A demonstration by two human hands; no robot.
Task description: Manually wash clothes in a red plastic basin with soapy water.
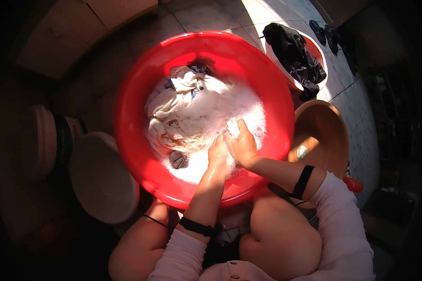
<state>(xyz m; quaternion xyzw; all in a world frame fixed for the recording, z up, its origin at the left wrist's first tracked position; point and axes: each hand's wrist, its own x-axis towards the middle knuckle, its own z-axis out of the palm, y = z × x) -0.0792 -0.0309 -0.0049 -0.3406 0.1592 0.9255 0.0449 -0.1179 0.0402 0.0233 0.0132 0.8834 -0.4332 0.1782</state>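
A large red plastic basin (pixel 267 87) stands before my knees, holding foamy water (pixel 225 102) and wet laundry. Both hands are inside it, close together at its near right part. My right hand (pixel 245 144) grips a piece of white cloth (pixel 233 127), whose top sticks up above the fingers. Against the same cloth, my left hand (pixel 218 151) has its fingers closed on the lower portion, partly hidden by suds. White garments (pixel 172 121) lie soaking on the left side, with a dark piece of fabric (pixel 201 66) at the far end. A small grey cloth (pixel 178 159) pokes out of the foam at the near left.
A brown basin (pixel 328 140) is at the right, touching or nearly touching the red one. Beyond it, a white-rimmed bucket (pixel 321 58) holds black clothing (pixel 290 52). To the left are a white basin (pixel 102 179) and a pale bucket (pixel 42 140). Dark slippers (pixel 325 34) lie on the tiles.
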